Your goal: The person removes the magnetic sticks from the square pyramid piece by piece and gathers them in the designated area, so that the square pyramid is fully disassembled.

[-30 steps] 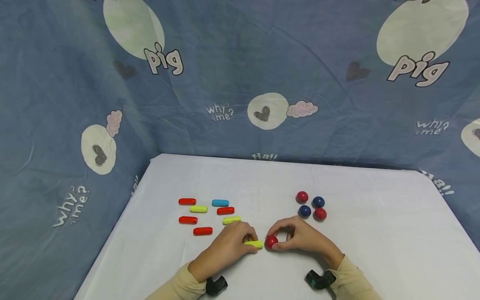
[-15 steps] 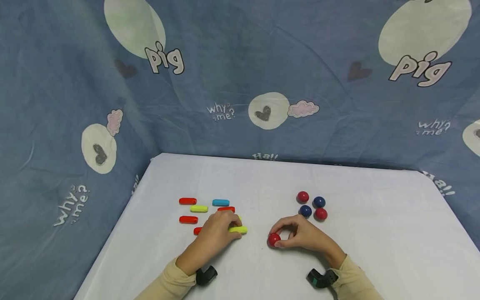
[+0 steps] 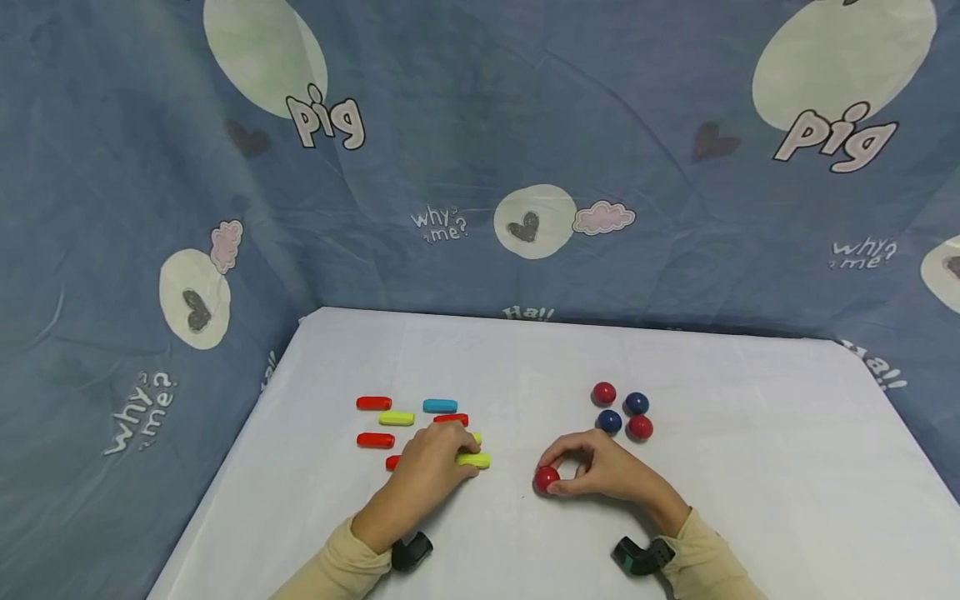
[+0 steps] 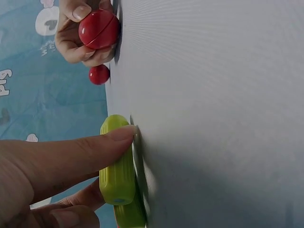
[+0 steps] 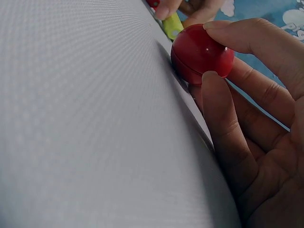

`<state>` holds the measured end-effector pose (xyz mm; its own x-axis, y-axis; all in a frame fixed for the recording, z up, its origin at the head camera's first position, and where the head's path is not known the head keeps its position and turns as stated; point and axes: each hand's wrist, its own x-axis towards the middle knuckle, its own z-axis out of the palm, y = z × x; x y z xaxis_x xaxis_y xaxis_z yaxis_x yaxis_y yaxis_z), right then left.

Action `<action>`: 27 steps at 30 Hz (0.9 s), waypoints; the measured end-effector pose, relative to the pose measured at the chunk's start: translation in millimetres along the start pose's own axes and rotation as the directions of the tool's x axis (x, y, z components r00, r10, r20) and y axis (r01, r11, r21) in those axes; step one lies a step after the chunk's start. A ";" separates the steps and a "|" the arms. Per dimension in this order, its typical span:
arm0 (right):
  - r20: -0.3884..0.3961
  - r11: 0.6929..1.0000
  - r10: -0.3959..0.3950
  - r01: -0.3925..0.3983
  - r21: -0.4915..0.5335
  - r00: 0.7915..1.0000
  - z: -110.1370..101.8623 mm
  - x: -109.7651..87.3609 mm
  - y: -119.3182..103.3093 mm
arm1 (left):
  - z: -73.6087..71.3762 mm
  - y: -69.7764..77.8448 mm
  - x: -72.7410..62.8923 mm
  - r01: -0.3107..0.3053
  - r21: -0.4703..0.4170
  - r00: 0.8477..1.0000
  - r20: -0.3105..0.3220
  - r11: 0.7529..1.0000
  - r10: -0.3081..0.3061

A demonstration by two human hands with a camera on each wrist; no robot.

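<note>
My left hand (image 3: 423, 475) pinches a yellow-green, ribbed stick-like piece (image 3: 476, 460) low over the white table. In the left wrist view the thumb lies along this piece (image 4: 117, 183), and a second yellow-green piece (image 4: 129, 214) shows just behind it. My right hand (image 3: 618, 475) holds a red ball (image 3: 546, 479) between thumb and fingers, at or just above the tabletop. A seam runs around the ball (image 5: 197, 53) in the right wrist view. The left hand partly hides one red stick piece (image 3: 392, 462) and another yellow-green one beyond it.
Around the left hand lie red pieces (image 3: 375, 440), a yellow-green piece (image 3: 396, 418) and a blue piece (image 3: 440, 406). Two red balls (image 3: 640, 427) and two blue balls (image 3: 609, 422) are grouped beyond the right hand. A printed blue cloth (image 3: 450, 275) hangs behind the table (image 3: 750, 467).
My left hand has moved left and away from me with the yellow-green piece, leaving the red ball's side. My right hand, with the ball, has shifted only slightly. In the last half second both stay nearly still.
</note>
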<state>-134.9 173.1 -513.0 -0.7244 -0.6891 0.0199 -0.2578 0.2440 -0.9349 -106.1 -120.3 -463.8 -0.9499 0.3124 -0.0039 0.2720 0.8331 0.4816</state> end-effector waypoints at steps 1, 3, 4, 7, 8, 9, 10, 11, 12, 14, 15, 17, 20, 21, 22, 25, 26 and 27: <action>-0.001 1.000 0.001 -0.001 -0.003 1.000 0.1 0.0 0.0 | 0.5 0.1 0.0 0.004 0.007 1.000 -0.001 1.000 -0.004; -0.004 1.000 0.003 -0.003 -0.006 1.000 0.3 -0.1 -0.2 | 1.0 0.4 0.1 0.011 0.021 1.000 -0.004 1.000 -0.011; -0.004 1.000 0.003 -0.003 -0.005 1.000 0.3 -0.1 -0.2 | 1.3 0.6 0.2 0.018 0.026 1.000 -0.004 0.999 -0.018; -0.004 1.000 0.000 0.000 -0.004 1.000 0.5 -0.2 -0.3 | 1.9 0.9 0.3 0.027 0.045 1.000 -0.005 0.999 -0.027; -0.004 1.000 -0.001 0.001 -0.003 1.000 0.5 -0.2 -0.3 | 1.8 1.2 0.3 0.032 0.050 0.999 -0.005 0.998 -0.032; -0.004 1.000 -0.002 0.002 -0.003 1.000 0.5 -0.3 -0.3 | 1.5 1.2 0.4 0.034 0.056 0.999 -0.004 0.998 -0.033; -0.005 1.000 -0.003 0.003 -0.003 1.000 0.5 -0.3 -0.4 | 1.2 1.4 0.5 0.037 0.061 0.999 -0.004 0.997 -0.037; -0.005 1.000 -0.004 0.004 -0.002 1.000 0.5 -0.3 -0.4 | 1.1 1.4 0.5 0.039 0.064 0.999 -0.005 0.997 -0.039; -0.005 1.000 -0.003 0.003 -0.003 1.000 0.4 -0.4 -0.6 | 0.9 1.5 0.5 0.040 0.067 0.999 -0.005 0.997 -0.040; -0.006 1.000 0.001 -0.001 -0.003 1.000 0.4 -0.3 -1.0 | 0.7 1.0 0.6 0.040 0.074 0.999 -0.008 0.996 -0.039; -0.006 1.000 0.002 -0.003 -0.002 1.000 0.5 -0.2 -1.2 | 0.8 0.8 0.6 0.037 0.076 0.999 -0.009 0.996 -0.037; -0.006 1.000 0.006 -0.006 0.001 1.000 0.7 -0.1 -1.4 | 0.6 0.8 0.5 0.032 0.079 0.999 -0.016 0.996 -0.031; -0.006 1.000 0.009 -0.009 0.001 1.000 0.8 -0.2 -1.6 | 0.3 1.8 0.9 -0.003 0.065 0.999 -0.041 0.998 0.006; -0.007 1.000 0.008 -0.008 0.000 1.000 0.8 -0.2 -1.7 | 0.1 2.8 1.0 -0.024 0.048 0.999 -0.043 0.999 0.026; -0.008 1.000 0.007 -0.007 0.000 1.000 0.8 -0.3 -1.7 | 0.0 4.2 1.0 -0.051 0.027 0.998 -0.041 0.998 0.052; -0.011 1.000 -0.004 0.004 -0.001 1.000 1.0 -0.3 -1.8 | 2.3 11.0 -0.6 -0.145 -0.079 0.989 0.013 0.986 0.147; -0.012 1.000 -0.008 0.008 -0.002 1.000 1.1 -0.3 -1.7 | 4.0 13.9 -1.7 -0.176 -0.113 0.982 0.049 0.978 0.182; -0.012 1.000 -0.013 0.013 -0.001 1.000 1.3 -0.3 -1.6 | 6.3 17.0 -3.1 -0.202 -0.143 0.972 0.091 0.969 0.216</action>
<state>-133.4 172.0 -512.0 -0.7290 -0.6836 0.0360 -0.2677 0.2363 -0.9341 -97.5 -104.2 -461.1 -0.8509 0.5249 0.0208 0.4335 0.6792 0.5923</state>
